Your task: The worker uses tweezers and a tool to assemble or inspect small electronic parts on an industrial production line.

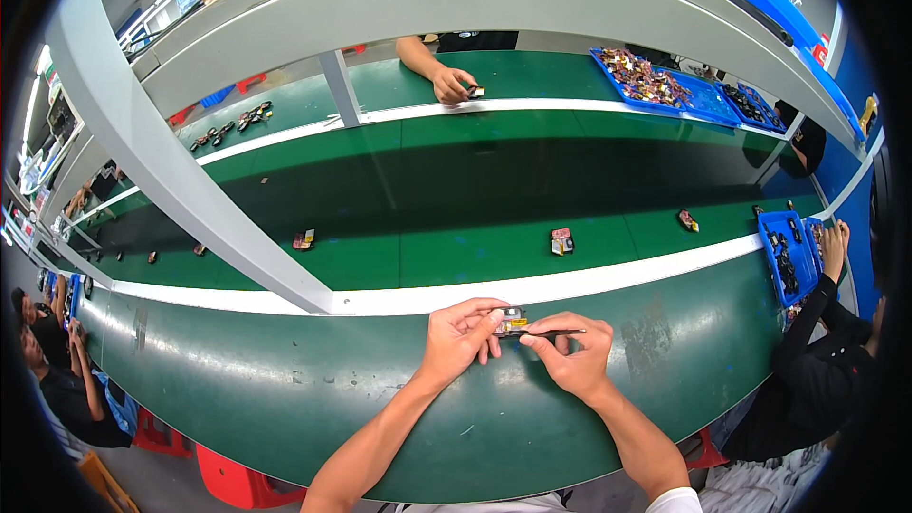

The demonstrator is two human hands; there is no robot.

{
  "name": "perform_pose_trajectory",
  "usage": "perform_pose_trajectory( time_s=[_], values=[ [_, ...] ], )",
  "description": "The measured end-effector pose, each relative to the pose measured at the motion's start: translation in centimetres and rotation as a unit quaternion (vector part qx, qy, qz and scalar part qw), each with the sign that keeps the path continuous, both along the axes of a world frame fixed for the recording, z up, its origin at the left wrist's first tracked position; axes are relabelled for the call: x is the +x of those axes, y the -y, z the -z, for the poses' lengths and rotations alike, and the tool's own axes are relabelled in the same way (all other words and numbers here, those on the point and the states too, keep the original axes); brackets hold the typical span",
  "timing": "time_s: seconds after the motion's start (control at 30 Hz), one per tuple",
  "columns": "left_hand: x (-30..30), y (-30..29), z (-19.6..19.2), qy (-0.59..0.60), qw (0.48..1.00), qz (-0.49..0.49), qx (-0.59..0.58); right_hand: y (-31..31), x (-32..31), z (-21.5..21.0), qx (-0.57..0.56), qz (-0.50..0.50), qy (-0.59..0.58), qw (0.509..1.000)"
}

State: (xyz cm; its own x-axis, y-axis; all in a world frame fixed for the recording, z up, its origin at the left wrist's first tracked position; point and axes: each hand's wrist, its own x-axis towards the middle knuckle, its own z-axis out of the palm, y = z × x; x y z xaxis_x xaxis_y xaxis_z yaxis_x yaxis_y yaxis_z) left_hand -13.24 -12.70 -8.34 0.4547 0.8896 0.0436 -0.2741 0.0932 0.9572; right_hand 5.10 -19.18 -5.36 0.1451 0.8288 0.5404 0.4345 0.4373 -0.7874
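My left hand is closed round the edge of a small electronic module, dark with silver and yellow patches. It is held just above the green worktop, near the white rail. In my right hand is a thin black pointed tool, pinched between thumb and fingers. The tool lies almost level, and its left end meets the module's lower right edge. Whether it is tweezers or a pick is too small to tell. My fingers cover part of the module.
Beyond the white rail, a green belt carries several similar modules. A grey post crosses at left. Blue trays of parts stand at right, beside a co-worker. A hand works across the belt.
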Motion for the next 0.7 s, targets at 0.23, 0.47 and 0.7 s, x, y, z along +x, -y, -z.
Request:
perform_pose_trajectory(
  time_s=[0.23, 0.47, 0.7],
  values=[
    [0.0, 0.0, 0.1, -0.007, 1.0, -0.007, -0.006, -0.1, -0.3, -0.3, 0.059, -0.014, 0.068, 0.996],
    [0.6, 0.3, -0.3, -0.026, 0.999, -0.021, -0.001, -0.2, -0.4, -0.1, 0.109, -0.016, 0.079, 0.991],
    [1.5, 0.6, -0.5, -0.076, 0.995, -0.067, -0.016, -0.5, -0.5, 0.7, 0.123, -0.008, 0.075, 0.989]
  ],
)
